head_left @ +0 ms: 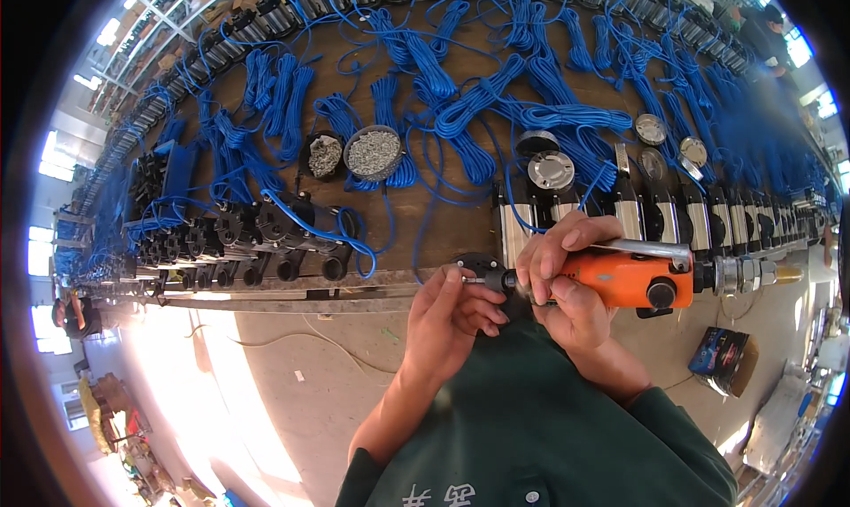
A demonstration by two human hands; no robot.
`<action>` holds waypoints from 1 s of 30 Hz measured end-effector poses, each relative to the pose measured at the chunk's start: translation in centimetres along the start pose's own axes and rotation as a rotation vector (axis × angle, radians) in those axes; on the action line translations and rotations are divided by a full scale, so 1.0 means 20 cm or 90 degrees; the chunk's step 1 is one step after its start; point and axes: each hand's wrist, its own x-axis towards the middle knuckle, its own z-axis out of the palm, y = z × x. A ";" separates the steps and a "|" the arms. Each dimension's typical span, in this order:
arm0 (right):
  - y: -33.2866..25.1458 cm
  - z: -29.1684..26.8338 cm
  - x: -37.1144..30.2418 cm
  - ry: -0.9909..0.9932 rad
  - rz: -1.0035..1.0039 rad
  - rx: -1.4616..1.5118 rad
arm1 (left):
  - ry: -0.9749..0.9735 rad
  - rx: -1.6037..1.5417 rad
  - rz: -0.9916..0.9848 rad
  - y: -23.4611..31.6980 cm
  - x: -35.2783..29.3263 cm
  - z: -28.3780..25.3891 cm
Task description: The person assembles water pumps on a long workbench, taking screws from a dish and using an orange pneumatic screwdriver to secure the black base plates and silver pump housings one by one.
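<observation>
My right hand (571, 281) is wrapped around an orange air screwdriver (630, 278) with a silver lever along its top. The tool lies level, its metal hose fitting (748, 275) pointing right and its dark nose pointing left. At the nose, my left hand (452, 317) pinches a thin metal piece (475, 280) between thumb and fingers; whether it is a screw or the driver's bit, I cannot tell. Just behind the left fingers, a round black part (481, 263) sits at the bench edge. Silver cylindrical motor housings (518, 232) stand beyond the right hand.
Two bowls of small metal fasteners (373, 152) stand on the brown bench (354, 51), among bundles of blue cable (465, 108). Black end housings (283, 224) line the bench's left front edge. Round metal caps (551, 170) rest on the motors. An open box (723, 362) lies on the floor.
</observation>
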 end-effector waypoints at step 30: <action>0.07 -0.13 -0.14 -0.100 0.203 -0.316 | 0.023 0.979 0.460 -0.16 0.05 -0.19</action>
